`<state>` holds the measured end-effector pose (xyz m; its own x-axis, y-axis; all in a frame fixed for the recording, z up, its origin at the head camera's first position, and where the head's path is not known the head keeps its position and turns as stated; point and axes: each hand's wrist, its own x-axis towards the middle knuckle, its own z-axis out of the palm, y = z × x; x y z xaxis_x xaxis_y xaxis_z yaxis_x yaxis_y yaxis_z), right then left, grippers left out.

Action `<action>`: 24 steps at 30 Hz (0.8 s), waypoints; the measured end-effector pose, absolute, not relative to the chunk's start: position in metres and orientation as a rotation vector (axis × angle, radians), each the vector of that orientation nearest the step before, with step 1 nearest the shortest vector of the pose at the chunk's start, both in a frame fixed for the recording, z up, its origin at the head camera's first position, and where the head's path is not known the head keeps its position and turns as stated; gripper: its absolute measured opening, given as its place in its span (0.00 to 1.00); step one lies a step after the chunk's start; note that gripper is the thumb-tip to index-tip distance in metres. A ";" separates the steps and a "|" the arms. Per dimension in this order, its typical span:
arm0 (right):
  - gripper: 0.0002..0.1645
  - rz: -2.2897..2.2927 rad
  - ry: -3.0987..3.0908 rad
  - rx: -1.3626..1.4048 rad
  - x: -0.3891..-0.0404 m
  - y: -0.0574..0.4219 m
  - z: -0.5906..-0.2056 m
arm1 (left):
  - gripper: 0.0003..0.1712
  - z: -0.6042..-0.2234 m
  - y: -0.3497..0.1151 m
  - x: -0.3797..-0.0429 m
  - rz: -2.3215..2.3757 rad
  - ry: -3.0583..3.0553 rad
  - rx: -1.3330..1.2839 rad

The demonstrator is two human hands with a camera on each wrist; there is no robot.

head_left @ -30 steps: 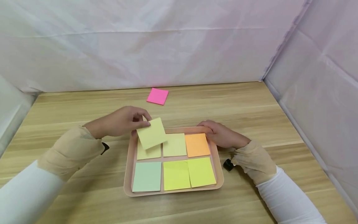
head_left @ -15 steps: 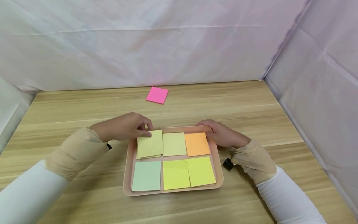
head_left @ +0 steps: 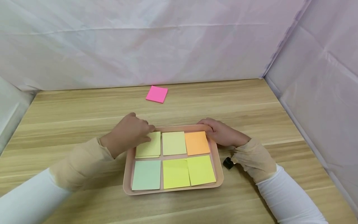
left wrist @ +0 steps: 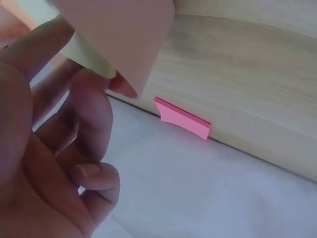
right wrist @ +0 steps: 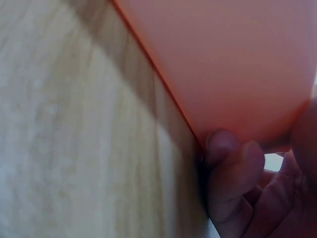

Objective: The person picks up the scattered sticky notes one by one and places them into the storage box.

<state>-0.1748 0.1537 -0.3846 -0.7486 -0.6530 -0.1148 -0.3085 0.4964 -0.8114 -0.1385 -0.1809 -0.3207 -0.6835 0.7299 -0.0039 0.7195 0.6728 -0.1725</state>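
In the head view a shallow pink tray [head_left: 126, 174] holds several sticky note pads in two rows. Its back left corner has a pale yellow pad [head_left: 149, 147] lying on another one, whose front edge peeks out. My left hand [head_left: 127, 135] reaches over that corner, thumb on the upper pad and index finger by the rim. The left wrist view shows the tray wall [left wrist: 131, 39] partly covering the pad [left wrist: 86, 54], close to the fingers. My right hand [head_left: 222, 133] grips the tray's back right corner; the right wrist view shows its curled fingers [right wrist: 233, 173] against the tray wall.
Beside the stack lie another pale yellow pad [head_left: 174, 143] and an orange pad [head_left: 197, 143]. In front are a pale green pad [head_left: 146, 175] and two bright yellow pads [head_left: 176, 173]. A pink pad [head_left: 157, 94] rests far back on the wooden table, near the white cloth [head_left: 156, 46].
My left hand has lowered the pale yellow pad from a tilt onto the one beneath, roughly lining them up, and its thumb and index finger have spread. The right hand stays at the tray corner.
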 end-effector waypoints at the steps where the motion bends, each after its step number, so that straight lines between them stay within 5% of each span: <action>1: 0.19 -1.147 2.335 -0.793 -0.175 0.154 -0.385 | 0.14 -0.322 -0.180 -0.137 0.283 -2.794 -1.220; 15: 0.19 -1.136 2.343 -0.758 -0.165 0.147 -0.366 | 0.22 -0.321 -0.179 -0.133 0.397 -2.758 -1.184; 24: 0.20 -1.119 2.361 -0.784 -0.173 0.150 -0.378 | 0.13 -0.313 -0.181 -0.155 0.009 -2.869 -1.184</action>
<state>-0.1730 0.1497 -0.3780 -0.7575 -0.6412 -0.1223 -0.3114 0.5197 -0.7956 -0.1555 -0.1807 -0.3128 -0.7084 0.7050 0.0333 0.7048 0.7091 -0.0198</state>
